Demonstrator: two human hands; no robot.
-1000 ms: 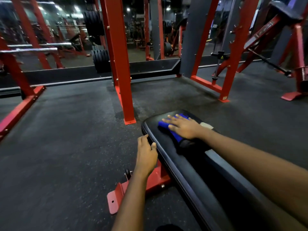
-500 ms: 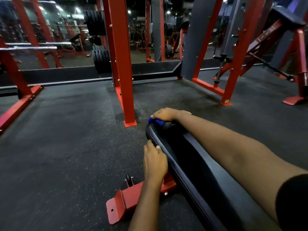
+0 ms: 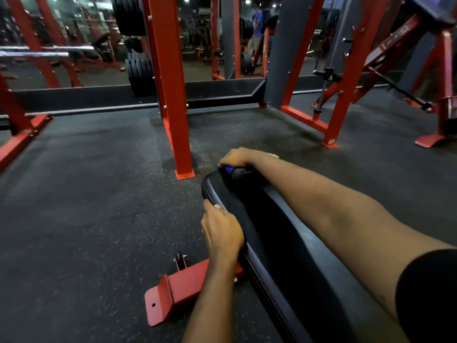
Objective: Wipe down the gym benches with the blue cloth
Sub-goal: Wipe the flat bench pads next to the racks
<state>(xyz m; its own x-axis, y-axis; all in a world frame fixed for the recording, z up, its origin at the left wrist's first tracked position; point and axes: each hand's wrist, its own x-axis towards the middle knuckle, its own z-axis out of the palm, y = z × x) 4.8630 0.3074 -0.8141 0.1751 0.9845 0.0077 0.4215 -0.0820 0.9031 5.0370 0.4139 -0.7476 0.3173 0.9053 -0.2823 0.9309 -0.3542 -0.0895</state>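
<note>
A black padded gym bench (image 3: 284, 248) runs from the lower right toward the middle of the head view. At its far end, my right hand (image 3: 236, 157) bends over the edge and holds the blue cloth (image 3: 226, 169) against the pad. Only a small blue strip of cloth shows under the fingers. My left hand (image 3: 222, 233) grips the bench's left edge, with the thumb on top of the pad. My right forearm lies along the bench top.
A red upright post (image 3: 170, 95) stands on the dark rubber floor just beyond the bench end. The bench's red foot (image 3: 178, 293) juts out at lower left. Red rack frames (image 3: 346, 95) stand at right, weight plates (image 3: 139, 75) behind, and a person (image 3: 257, 28) far off.
My right hand slid the cloth from the bench top to the far end and curled over the edge. My left hand moved onto the bench's left edge and gripped it.
</note>
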